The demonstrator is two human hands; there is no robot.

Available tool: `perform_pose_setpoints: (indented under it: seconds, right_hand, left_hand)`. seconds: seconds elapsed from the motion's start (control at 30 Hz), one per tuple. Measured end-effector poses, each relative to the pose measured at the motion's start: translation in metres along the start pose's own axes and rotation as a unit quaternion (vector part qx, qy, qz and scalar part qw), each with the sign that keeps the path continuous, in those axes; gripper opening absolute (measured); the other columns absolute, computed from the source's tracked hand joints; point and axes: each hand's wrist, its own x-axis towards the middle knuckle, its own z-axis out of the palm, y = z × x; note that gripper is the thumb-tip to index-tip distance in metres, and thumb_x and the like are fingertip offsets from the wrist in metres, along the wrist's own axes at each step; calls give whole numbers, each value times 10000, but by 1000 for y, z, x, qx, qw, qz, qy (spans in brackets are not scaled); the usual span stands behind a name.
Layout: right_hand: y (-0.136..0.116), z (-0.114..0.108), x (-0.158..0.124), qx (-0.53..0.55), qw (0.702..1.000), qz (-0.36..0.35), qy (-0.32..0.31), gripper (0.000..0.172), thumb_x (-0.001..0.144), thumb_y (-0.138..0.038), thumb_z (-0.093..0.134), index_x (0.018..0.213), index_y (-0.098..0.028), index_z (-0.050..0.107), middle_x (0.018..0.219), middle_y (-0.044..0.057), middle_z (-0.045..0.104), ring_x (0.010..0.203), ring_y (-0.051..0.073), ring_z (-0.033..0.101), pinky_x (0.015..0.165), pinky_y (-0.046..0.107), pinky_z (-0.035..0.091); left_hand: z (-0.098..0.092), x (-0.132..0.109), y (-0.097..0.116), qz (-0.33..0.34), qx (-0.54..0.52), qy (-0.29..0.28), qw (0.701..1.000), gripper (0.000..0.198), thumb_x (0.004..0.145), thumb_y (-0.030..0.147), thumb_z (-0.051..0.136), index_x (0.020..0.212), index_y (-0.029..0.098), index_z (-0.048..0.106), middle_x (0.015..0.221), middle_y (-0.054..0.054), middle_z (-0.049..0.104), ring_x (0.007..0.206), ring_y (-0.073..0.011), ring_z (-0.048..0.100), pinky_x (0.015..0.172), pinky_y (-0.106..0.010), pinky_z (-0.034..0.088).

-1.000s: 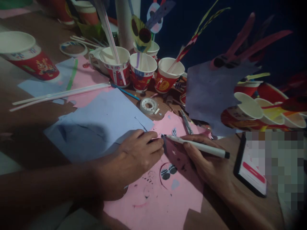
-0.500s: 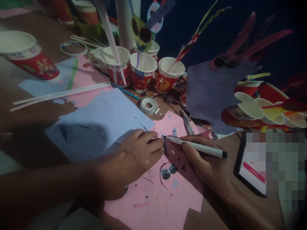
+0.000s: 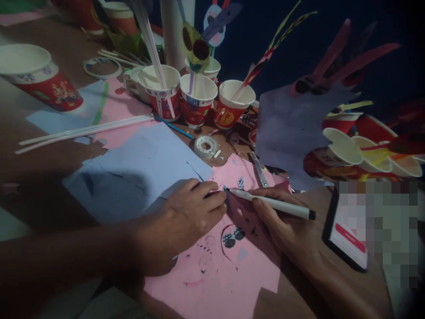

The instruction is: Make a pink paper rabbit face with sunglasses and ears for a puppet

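My right hand [image 3: 282,217] is closed around a white marker pen [image 3: 279,204] with a black end. Its tip touches a small blue paper piece [image 3: 226,188] that bears dark wavy marks. Beside that tip, my left hand [image 3: 192,208] lies palm down with its fingers stretched over the pink paper [image 3: 245,274]; its thumb is hidden. A similar marked blue piece [image 3: 241,182] lies just beyond the pen. Lower on the pink sheet is a pink round face cutout [image 3: 233,243] with black eyes, wavy lashes and a pale blue patch.
Blue paper [image 3: 142,164] lies left of the pink sheet. Behind are a tape roll [image 3: 206,146], scissors [image 3: 259,169] and red paper cups [image 3: 198,106] with straws and paper figures. A large cup [image 3: 49,84] stands far left, and a phone [image 3: 347,239] lies at right.
The pen tip stays at the small blue piece with barely any movement, and the dark marks there look slightly fuller. My left hand stays in place. The view shifts very slightly.
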Motion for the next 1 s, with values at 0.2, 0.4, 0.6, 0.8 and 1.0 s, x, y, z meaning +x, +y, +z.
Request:
perform_pose_setpoints:
  seconds: [0.2, 0.4, 0.6, 0.8, 1.0]
  right_hand:
    - [1, 2, 0, 6, 1000, -9, -10, 73, 794, -217, 610, 826, -231, 674, 718, -10, 696, 609, 132, 636, 559, 238, 524]
    - [-1, 2, 0, 0, 1000, 13, 0, 57, 788, -223, 609, 791, -218, 665, 678, -5, 679, 563, 135, 624, 511, 236, 512]
    - [1, 2, -1, 21, 1000, 16, 7, 72, 802, -212, 600, 836, -214, 663, 754, 10, 698, 652, 155, 659, 565, 250, 532]
    - [3, 1, -3, 16, 1000, 1, 7, 75, 799, -215, 613, 850, -223, 667, 765, 9, 696, 665, 153, 651, 572, 257, 531]
    - [1, 1, -1, 11, 1000, -20, -16, 93, 795, -190, 617, 856, -239, 667, 747, -8, 702, 665, 141, 640, 582, 245, 521]
  left_hand:
    - [1, 1, 0, 2, -1, -6, 1000, 453, 692, 109, 612, 1126, 188, 510, 1188, -91, 533, 1120, -278, 426, 878, -395, 337]
    - [-1, -1, 1, 0, 7, -9, 1000, 480, 689, 110, 615, 1148, 184, 495, 1215, -97, 520, 1140, -281, 418, 887, -395, 334]
    - [-1, -2, 1, 4, 9, -5, 1000, 458, 698, 101, 603, 1137, 182, 501, 1231, -98, 509, 1145, -283, 411, 881, -392, 333]
    - [-5, -1, 2, -9, 1, -2, 1000, 416, 712, 83, 583, 1115, 165, 517, 1221, -117, 495, 1117, -276, 433, 848, -372, 348]
    - [-1, -1, 3, -20, 6, 3, 1000, 452, 698, 72, 597, 1128, 180, 509, 1179, -106, 509, 1106, -275, 433, 855, -382, 352]
